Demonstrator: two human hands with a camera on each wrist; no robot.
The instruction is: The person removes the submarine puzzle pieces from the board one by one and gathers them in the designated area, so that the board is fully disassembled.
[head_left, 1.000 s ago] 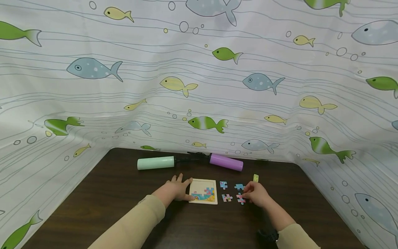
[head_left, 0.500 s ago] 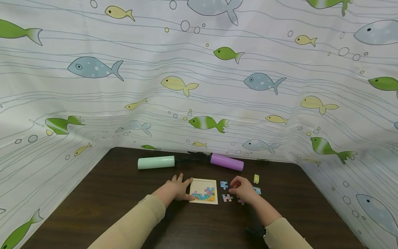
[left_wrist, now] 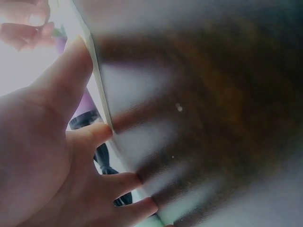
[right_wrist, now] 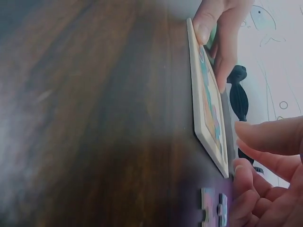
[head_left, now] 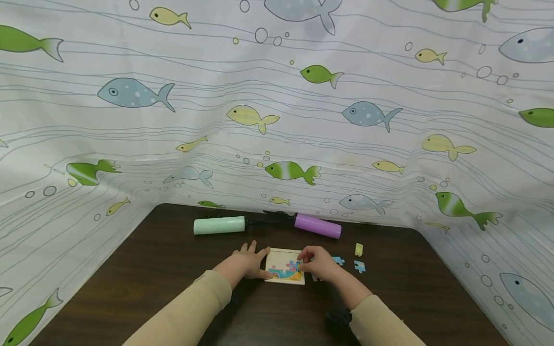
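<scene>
A square wooden jigsaw tray (head_left: 284, 282) lies in the middle of the table, its lower part filled with colourful pieces. My left hand (head_left: 250, 263) is at its left side, fingers spread and fairly straight; in the left wrist view the thumb (left_wrist: 71, 71) touches the tray's pale edge. My right hand (head_left: 317, 262) is over the tray's right edge, thumb and fingertips close together. In the right wrist view, the right hand (right_wrist: 272, 175) has its fingers bent and no piece shows between them; I cannot tell whether it holds one. Puzzle pieces (right_wrist: 208, 205) lie below it.
Blue puzzle pieces (head_left: 359, 266) and a yellow piece (head_left: 358, 249) lie to the right. Behind the tray are a mint-green cylinder (head_left: 219, 225) and a purple cylinder (head_left: 318, 225), both with black ends. A fish-print curtain (head_left: 207, 139) surrounds the dark table (head_left: 130, 283).
My right hand has moved left from the loose pieces to the tray's right edge, uncovering blue pieces behind it. The left hand has stayed at the tray's left side.
</scene>
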